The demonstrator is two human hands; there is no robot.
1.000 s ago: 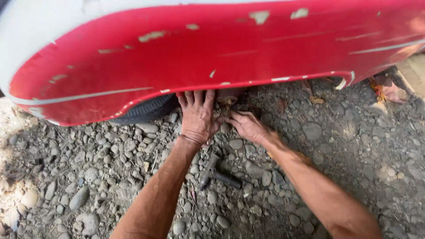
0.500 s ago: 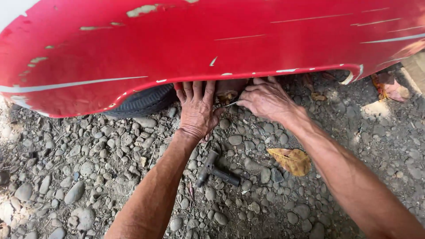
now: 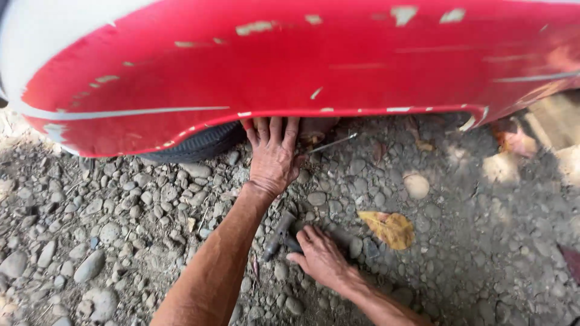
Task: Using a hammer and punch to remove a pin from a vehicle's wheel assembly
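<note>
My left hand (image 3: 273,158) is spread flat on the gravel, its fingertips reaching under the lower edge of a red car fender (image 3: 314,66) beside a black tyre (image 3: 199,143). A thin metal rod (image 3: 333,143) sticks out to the right of its thumb; whether the thumb pins it I cannot tell. My right hand (image 3: 321,259) is low on the ground, fingers curled over a dark grey metal tool (image 3: 279,235) lying in the stones just below my left wrist.
Loose grey gravel (image 3: 121,211) covers the ground. A yellow dry leaf (image 3: 389,228) lies right of the tool, with more leaves (image 3: 513,142) under the fender's right end. The fender paint is chipped, and it turns white at the far left (image 3: 36,36).
My right hand has left the fender edge by the thin rod and dropped down to the dark tool on the gravel. My left hand has stayed put.
</note>
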